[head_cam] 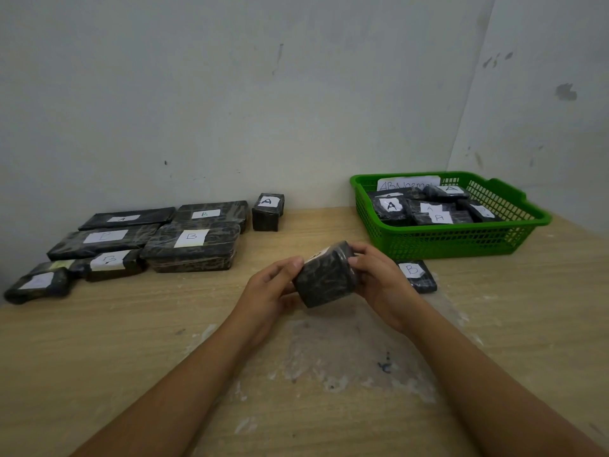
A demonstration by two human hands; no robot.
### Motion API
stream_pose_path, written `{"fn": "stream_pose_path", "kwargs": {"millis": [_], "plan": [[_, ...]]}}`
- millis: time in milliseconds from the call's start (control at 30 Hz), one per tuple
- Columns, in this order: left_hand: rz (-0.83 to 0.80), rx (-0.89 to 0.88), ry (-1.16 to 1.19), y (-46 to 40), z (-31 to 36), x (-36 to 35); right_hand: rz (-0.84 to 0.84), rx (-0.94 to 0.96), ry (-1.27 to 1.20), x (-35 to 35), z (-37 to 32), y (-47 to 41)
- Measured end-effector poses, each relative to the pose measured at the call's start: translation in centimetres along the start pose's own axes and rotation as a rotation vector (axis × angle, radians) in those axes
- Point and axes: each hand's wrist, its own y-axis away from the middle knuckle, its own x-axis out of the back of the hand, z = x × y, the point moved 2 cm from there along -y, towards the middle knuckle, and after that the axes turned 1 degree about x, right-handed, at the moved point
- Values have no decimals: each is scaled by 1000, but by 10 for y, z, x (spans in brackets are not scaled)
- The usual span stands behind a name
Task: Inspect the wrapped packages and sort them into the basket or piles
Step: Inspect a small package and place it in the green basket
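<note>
Both hands, left (270,288) and right (379,285), are gripping one wrapped package (326,278); beside the basket (461,240), one B package (416,275) is awaiting sorting.

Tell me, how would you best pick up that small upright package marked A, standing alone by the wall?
Probably from above, the grip closing on the two narrow sides of the package marked A. It stands upright and apart from the flat packages to its left, so both sides look free; the wall behind crowds a rear approach.
</note>
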Motion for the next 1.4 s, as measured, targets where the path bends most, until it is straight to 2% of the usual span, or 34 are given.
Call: {"fn": "stream_pose_path", "kwargs": {"millis": [167,367,533,667,967,1067,1233,1400], "plan": [[-53,102,64,2,-1,1,3,10,-10,2,-1,-2],[-40,69,198,-1,-2,3,98,16,72,6,-2,-3],[8,-54,98,-2,-1,4,158,-30,154,1,1,-2],[-89,-65,-121,1,-1,2,130,-4,280,2,7,-3],[-62,-3,-108,3,2,-2,159,-9,223,11,2,-7],[-35,-18,-157,4,7,-5,193,19,349,10,-8,-2],[-2,-70,-201,-2,20,-11,36,78,589,13,-34,12],[-48,-66,-224,-12,37,-27,-33,96,766,28,-69,13]]}}
